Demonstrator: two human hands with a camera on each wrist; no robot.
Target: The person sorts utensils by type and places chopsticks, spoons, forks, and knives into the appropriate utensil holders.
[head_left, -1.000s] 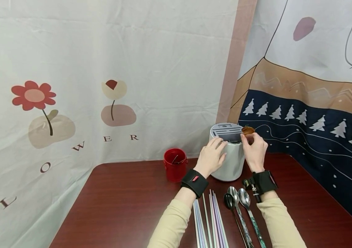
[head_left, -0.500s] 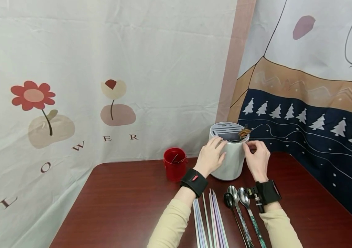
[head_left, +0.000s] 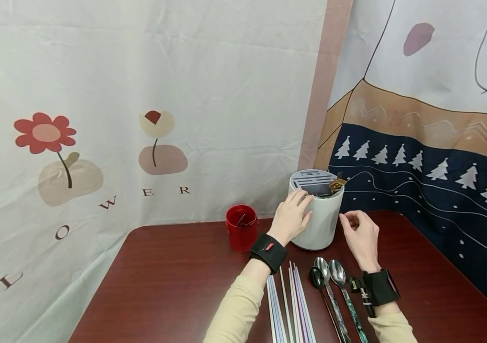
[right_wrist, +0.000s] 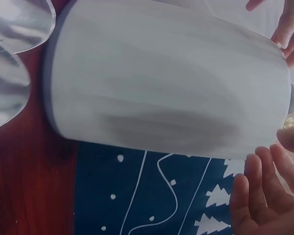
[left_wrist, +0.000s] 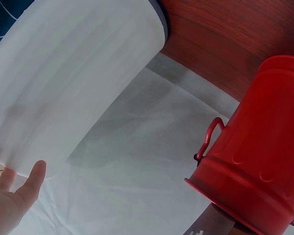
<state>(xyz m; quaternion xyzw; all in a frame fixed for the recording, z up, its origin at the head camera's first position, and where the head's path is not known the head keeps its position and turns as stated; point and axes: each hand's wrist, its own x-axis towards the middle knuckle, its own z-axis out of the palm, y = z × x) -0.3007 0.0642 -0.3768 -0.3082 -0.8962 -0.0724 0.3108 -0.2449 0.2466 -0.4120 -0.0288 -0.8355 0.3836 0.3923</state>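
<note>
A pale grey cylindrical utensil holder (head_left: 321,224) stands upright at the table's back right, its top partly slotted. Gold cutlery heads (head_left: 337,184), one with fork-like tines, stick out of its right side. My left hand (head_left: 291,215) rests its fingers on the holder's near rim, thumb held away. Right of the holder, my right hand (head_left: 362,238) hangs in the air, fingers loosely bent and nothing between them. Closer to me lie a black spoon (head_left: 317,277) and two silver spoons (head_left: 337,273), one with a green patterned handle. Left of them are several pastel chopsticks (head_left: 298,305).
A red bucket (head_left: 242,233) with small side handles stands left of the holder, thin metal pieces inside it. The dark red-brown table (head_left: 174,281) ends at a pale curtain (head_left: 226,95) behind and a navy tree-print cloth (head_left: 440,209) on the right.
My right hand has let go of a gold piece, now standing in the holder, and moved down and right, away from the rim. My left hand has stayed at the rim.
</note>
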